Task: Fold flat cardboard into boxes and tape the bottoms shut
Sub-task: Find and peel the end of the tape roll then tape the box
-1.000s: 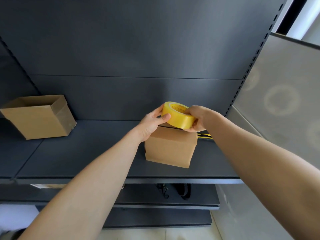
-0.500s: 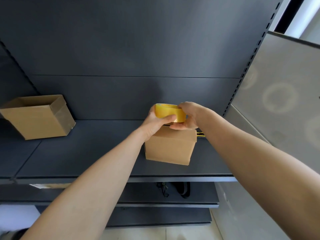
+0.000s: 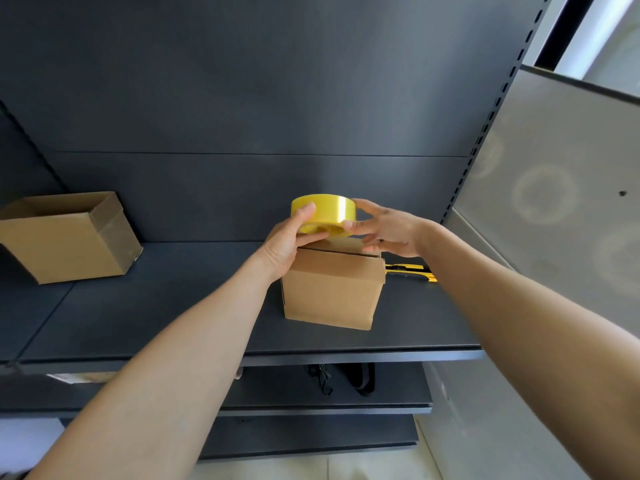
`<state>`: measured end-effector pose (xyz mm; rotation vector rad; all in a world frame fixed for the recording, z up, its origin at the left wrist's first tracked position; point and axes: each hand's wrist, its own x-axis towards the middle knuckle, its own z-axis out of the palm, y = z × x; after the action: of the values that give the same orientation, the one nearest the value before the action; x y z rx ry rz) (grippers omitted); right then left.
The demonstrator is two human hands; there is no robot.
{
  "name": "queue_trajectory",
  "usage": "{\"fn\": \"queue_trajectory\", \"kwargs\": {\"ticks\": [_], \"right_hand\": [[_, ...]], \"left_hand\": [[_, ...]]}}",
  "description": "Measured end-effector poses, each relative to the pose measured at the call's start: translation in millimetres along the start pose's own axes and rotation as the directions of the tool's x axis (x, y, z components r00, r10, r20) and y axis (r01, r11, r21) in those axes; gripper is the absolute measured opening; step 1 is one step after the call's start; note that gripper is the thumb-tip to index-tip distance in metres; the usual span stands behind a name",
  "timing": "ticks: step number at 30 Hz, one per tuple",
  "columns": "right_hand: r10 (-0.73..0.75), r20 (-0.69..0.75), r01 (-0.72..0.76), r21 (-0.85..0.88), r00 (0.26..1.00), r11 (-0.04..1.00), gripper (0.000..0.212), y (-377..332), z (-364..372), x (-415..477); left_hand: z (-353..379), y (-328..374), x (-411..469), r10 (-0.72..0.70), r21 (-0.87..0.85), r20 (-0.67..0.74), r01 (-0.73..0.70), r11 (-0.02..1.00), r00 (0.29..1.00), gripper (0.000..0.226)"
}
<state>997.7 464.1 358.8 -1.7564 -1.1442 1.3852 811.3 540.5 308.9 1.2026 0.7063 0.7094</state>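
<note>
I've got the tape roll lifted just above the small box, which sits on the shelf at 12 o'clock from me. Left hand pinches the roll, thumb on the outer band, fingers underneath. Right hand is loosely spread, fingertips touching the roll's 3 o'clock side; I'd judge it's hunting for the free tape end, which I can't make out. The box's flaps look folded over on top with no tape visible, so holding the roll right above makes sense. Roll: glossy yellow ring, smooth. Box: matte brown corrugated, crisp edges. A second box sits open at 9 o'clock. A yellow-black cutter lies just beside the small box at 3 o'clock.
</note>
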Motion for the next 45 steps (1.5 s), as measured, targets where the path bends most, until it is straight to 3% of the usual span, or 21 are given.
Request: {"fn": "queue_trajectory", "kwargs": {"ticks": [3,7,10,12,20,23,27,31,33,35,37,38,41,45], "right_hand": [[-0.144,-0.075,0.128,-0.184,0.987,0.975,0.062,-1.0,2.2,-1.2],[-0.239,-0.06,0.223,-0.196,0.969,0.955,0.036,-8.6,8.8,-6.2],[-0.291,-0.125,0.233,-0.346,0.949,0.909,0.036,-17.2,15.0,-4.5],[-0.303,-0.144,0.212,-0.443,0.942,0.871,0.038,-21.7,15.8,-4.6],[-0.283,-0.092,0.193,-0.533,0.955,0.824,0.041,-24.9,18.9,-9.3],[-0.231,-0.046,0.168,-0.553,0.972,0.816,0.028,-30.5,14.9,-11.4],[-0.158,-0.004,0.14,-0.442,0.988,0.886,0.031,-36.3,2.0,-15.1],[-0.198,-0.198,0.093,-0.444,0.96,0.891,0.034,-35.9,7.9,-10.2],[-0.207,-0.328,0.086,-0.348,0.922,0.933,0.046,-36.6,11.6,-7.9],[-0.177,-0.416,0.106,-0.188,0.892,0.976,0.051,-38.8,8.6,-9.2],[-0.089,-0.413,0.113,0.033,0.907,0.993,0.054,-41.2,0.3,-11.3],[-0.05,-0.379,0.11,0.14,0.924,0.984,0.056,-41.5,-3.2,-13.0],[0.013,-0.239,0.087,0.4,0.971,0.912,0.046,-39.0,-4.7,-19.8],[0.058,-0.152,0.035,0.546,0.987,0.837,0.028,-23.5,1.2,-21.6]], "left_hand": [[0.6,0.7,1.4,0.03,0.004,0.006,-0.03,1.0,1.0,0.06],[3.7,1.6,0.5,0.034,0.058,-0.027,-0.032,0.998,0.999,0.057],[5.1,0.3,-1.1,0.007,0.221,-0.014,-0.004,0.975,1.0,0.053],[8.7,0.0,-3.6,-0.014,0.308,0.004,0.012,0.951,1.0,0.053],[15.3,7.1,-6.5,-0.047,0.358,0.078,0.016,0.934,0.996,0.071],[12.4,4.9,-5.2,-0.036,0.339,0.054,0.015,0.941,0.998,0.061],[15.5,0.9,-5.2,-0.013,0.304,-0.003,0.013,0.952,1.0,0.052],[20.0,-3.8,-2.9,0.0,0.339,0.006,-0.002,0.941,1.0,0.072],[18.9,-6.1,-0.8,-0.057,0.443,0.037,0.034,0.896,0.998,0.086],[18.1,-10.8,1.1,-0.107,0.646,0.028,0.063,0.761,0.994,0.088],[21.4,-14.9,2.0,-0.093,0.839,0.025,0.03,0.543,0.995,0.072],[23.6,-16.0,2.2,-0.066,0.871,0.03,0.006,0.492,0.997,0.061],[26.1,-14.7,5.5,0.0,0.81,0.033,-0.027,0.585,0.999,0.033],[22.0,-9.3,3.4,0.029,0.667,-0.042,0.006,0.745,0.999,0.026]]}}
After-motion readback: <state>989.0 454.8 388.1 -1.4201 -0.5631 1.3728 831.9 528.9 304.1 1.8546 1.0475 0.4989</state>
